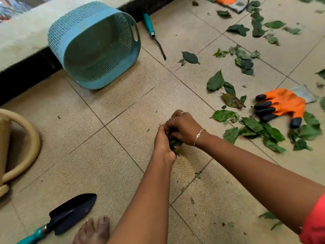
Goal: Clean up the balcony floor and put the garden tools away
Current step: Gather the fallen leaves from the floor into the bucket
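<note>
Both hands meet over the tiled floor at the centre, cupped round a bunch of green leaves (174, 142). My left hand (162, 143) grips the bunch from the left and my right hand (182, 128), with a bracelet at the wrist, curls over it from the right. Most of the bunch is hidden between the palms. Several loose leaves (253, 127) lie scattered to the right. A black trowel (70, 213) with a teal handle lies at the lower left. A teal-handled weeder (153, 35) lies near the far wall. An orange glove (281, 104) with black claw tips lies among the leaves.
A teal mesh basket (123, 67) lies tipped on its side by the ledge at upper left, mouth facing me. A beige watering can (17, 147) stands at the left edge. A second orange glove (226, 0) shows at the top. My bare foot (95, 229) is beside the trowel.
</note>
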